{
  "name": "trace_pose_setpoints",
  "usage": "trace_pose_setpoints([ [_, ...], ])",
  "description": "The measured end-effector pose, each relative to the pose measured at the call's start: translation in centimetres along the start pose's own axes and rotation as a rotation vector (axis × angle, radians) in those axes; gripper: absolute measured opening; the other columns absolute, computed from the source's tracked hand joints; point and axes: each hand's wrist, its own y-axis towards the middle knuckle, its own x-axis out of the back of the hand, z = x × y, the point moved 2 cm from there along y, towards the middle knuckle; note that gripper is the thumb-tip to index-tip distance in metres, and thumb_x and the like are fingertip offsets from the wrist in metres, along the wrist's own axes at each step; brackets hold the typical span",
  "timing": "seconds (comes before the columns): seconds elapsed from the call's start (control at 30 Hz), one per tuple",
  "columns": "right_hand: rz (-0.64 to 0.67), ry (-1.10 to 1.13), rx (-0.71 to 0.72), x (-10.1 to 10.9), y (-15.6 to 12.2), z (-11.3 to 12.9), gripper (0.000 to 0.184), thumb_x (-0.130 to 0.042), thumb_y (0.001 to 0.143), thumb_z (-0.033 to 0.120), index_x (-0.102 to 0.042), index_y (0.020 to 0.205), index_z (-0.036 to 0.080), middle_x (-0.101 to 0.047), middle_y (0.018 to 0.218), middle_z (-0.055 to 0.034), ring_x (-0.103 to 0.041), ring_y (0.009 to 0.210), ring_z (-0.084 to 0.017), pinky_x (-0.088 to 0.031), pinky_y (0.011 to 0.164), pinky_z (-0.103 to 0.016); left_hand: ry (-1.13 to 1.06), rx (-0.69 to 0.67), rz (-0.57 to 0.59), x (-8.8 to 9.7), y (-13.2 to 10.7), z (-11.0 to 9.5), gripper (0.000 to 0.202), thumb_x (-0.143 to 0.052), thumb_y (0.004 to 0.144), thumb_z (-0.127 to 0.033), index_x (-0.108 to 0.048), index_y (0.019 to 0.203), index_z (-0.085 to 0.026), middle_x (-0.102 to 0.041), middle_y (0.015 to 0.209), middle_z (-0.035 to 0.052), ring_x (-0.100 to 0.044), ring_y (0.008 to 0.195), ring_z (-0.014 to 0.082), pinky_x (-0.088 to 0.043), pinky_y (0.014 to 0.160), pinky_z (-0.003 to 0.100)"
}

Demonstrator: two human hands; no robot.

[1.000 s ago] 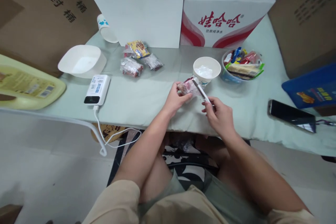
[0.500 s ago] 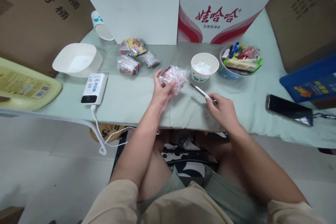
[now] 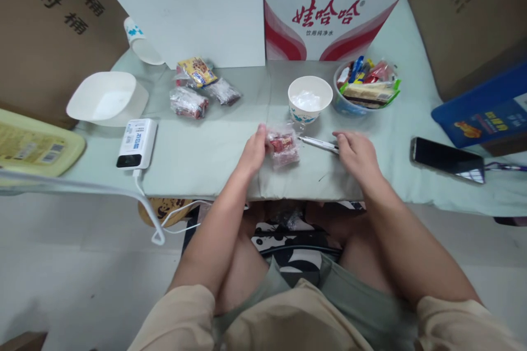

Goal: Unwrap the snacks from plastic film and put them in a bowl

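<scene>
Packet (image 3: 285,148) has moved nearer the white tool (image 3: 323,145), tip perhaps hidden.

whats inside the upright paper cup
The upright paper cup holds crumpled, see-through plastic. That plastic covers the cup's bottom, so whatever lies underneath cannot be seen.

A single head-worn view looks forward and steeply down past the person's own shirt (image 3: 294,321), near enough to centre the left hand (image 3: 252,153) and right hand (image 3: 359,154) over the worktop (image 3: 197,159), reaching from floor (image 3: 90,274) in front to white boxes (image 3: 181,16) behind.
</scene>
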Motion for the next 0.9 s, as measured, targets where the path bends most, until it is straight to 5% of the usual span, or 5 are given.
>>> trace_pose_setpoints([
  [0.3,0.118,0.274,0.264,-1.1,-1.4,3.6,0.037,-0.055,0.088,0.035,-0.066,0.12,0.021,-0.072,0.119,-0.0113,-0.066,0.106,-0.028,-0.052,0.092,-0.043,0.1,-0.038,0.073,-0.4,-0.9,-1.7,0.048,-0.076,0.073,-0.044,-0.06,0.114,-0.023,-0.063,0.106,0.005,-0.064,0.087,0.0177,-0.055,0.068,0.027],
  [0.43,0.119,0.348,0.306,-2.2,-1.7,4.8,0.059,-0.063,0.083,0.034,-0.053,0.14,0.02,-0.071,0.116,-0.0103,-0.066,0.105,-0.027,-0.051,0.093,-0.043,0.125,-0.055,0.088,-0.8,-1.2,-1.8,0.036,-0.077,0.072,-0.036,-0.06,0.101,-0.022,-0.061,0.099,0.0024,-0.062,0.078,0.0147,-0.055,0.062,0.025],
  [0.57,0.129,0.302,0.352,-2.3,-1.9,5.5,0.028,-0.058,0.088,0.027,-0.069,0.113,0.023,-0.065,0.081,-0.0038,-0.062,0.08,-0.021,-0.05,0.08,-0.036,0.079,-0.016,0.039,-0.8,-1.0,-1.6,0.027,-0.073,0.078,-0.04,-0.056,0.078,-0.019,-0.059,0.079,0.0006,-0.059,0.071,0.014,-0.054,0.059,0.024],
  [0.8,0.046,0.264,0.458,-2.1,-2.2,6.3,0.037,-0.057,0.088,0.025,-0.062,0.124,0.025,-0.06,0.133,-0.0114,-0.054,0.125,-0.029,-0.045,0.101,-0.045,0.052,-0.008,0.026,-0.7,-0.5,-1.4,0.024,-0.071,0.081,-0.041,-0.057,0.079,-0.022,-0.059,0.072,-0.0007,-0.059,0.066,0.0141,-0.052,0.058,0.023],
  [0.9,0.054,0.184,0.493,-2.2,-2.5,6.3,0.03,-0.057,0.088,0.022,-0.067,0.116,0.026,-0.07,0.113,-0.0093,-0.061,0.112,-0.028,-0.045,0.095,-0.044,0.049,-0.007,0.023,-0.9,-0.6,-1.4,0.026,-0.073,0.079,-0.04,-0.055,0.079,-0.022,-0.057,0.073,-0.0018,-0.058,0.063,0.0123,-0.051,0.056,0.022],
])
